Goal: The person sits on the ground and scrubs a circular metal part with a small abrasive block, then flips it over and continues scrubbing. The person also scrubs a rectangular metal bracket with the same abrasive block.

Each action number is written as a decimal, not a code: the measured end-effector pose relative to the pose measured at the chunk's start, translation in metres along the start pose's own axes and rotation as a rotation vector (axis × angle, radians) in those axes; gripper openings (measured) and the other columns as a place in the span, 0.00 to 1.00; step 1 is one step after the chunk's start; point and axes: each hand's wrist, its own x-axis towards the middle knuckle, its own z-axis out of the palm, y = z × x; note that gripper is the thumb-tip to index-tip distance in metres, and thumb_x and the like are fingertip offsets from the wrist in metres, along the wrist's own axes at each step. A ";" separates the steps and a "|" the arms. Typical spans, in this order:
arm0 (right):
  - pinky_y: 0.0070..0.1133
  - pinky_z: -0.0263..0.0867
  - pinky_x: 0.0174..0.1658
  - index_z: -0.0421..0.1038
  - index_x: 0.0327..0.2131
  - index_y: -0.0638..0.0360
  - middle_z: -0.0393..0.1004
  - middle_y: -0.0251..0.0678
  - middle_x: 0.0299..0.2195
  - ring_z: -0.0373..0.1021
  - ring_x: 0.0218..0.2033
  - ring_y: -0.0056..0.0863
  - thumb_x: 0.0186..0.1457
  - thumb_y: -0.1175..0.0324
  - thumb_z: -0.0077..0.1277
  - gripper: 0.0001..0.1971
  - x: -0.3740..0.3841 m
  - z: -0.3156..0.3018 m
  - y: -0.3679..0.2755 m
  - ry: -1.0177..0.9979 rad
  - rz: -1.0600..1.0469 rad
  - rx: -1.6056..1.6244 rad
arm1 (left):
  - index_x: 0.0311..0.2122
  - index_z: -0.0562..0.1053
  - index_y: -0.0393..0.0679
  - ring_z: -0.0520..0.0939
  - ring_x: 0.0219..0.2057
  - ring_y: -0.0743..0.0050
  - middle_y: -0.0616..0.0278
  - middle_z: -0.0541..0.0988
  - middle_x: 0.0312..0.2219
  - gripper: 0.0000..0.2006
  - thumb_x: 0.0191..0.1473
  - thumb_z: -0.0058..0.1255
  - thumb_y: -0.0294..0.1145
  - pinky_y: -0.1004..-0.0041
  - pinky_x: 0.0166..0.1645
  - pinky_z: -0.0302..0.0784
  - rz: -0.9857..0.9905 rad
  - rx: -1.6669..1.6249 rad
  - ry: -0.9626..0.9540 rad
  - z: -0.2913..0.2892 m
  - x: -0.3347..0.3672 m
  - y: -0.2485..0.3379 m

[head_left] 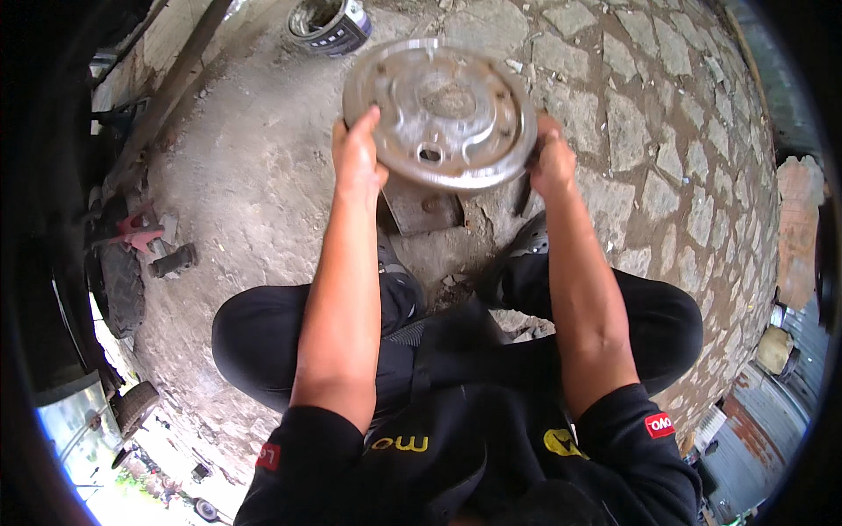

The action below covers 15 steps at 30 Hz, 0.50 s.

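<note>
Disc [478, 110] between left hand [356, 156] and right hand [553, 159]

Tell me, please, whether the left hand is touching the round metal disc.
Touching: the head view shows the left hand gripping the round metal disc, thumb over its rim.

Beyond the wheel disc [441, 112], leftward, stands a bucket [340, 37].

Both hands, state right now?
Left hand: closed, holding the metal disc by its left edge.
Right hand: closed, holding the disc's right edge.
</note>
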 end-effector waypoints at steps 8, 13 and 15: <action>0.35 0.76 0.38 0.67 0.44 0.60 0.73 0.37 0.39 0.75 0.36 0.35 0.69 0.61 0.38 0.13 -0.005 0.012 -0.020 -0.017 -0.173 0.218 | 0.57 0.62 0.33 0.81 0.46 0.50 0.46 0.75 0.48 0.25 0.56 0.56 0.22 0.53 0.46 0.83 0.197 -0.198 -0.051 0.089 0.122 -0.026; 0.39 0.75 0.41 0.67 0.54 0.62 0.75 0.41 0.45 0.76 0.41 0.38 0.69 0.59 0.37 0.19 0.011 -0.016 -0.015 -0.040 -0.246 0.208 | 0.58 0.61 0.33 0.79 0.48 0.46 0.43 0.73 0.50 0.25 0.57 0.56 0.22 0.47 0.51 0.79 0.086 -0.061 0.041 0.087 0.169 -0.081; 0.38 0.75 0.41 0.66 0.54 0.63 0.74 0.42 0.47 0.76 0.43 0.40 0.69 0.59 0.37 0.20 0.022 -0.026 -0.033 0.087 -0.233 0.268 | 0.60 0.61 0.33 0.78 0.50 0.44 0.43 0.73 0.52 0.27 0.57 0.56 0.24 0.44 0.54 0.77 0.016 0.042 0.034 0.065 0.182 -0.094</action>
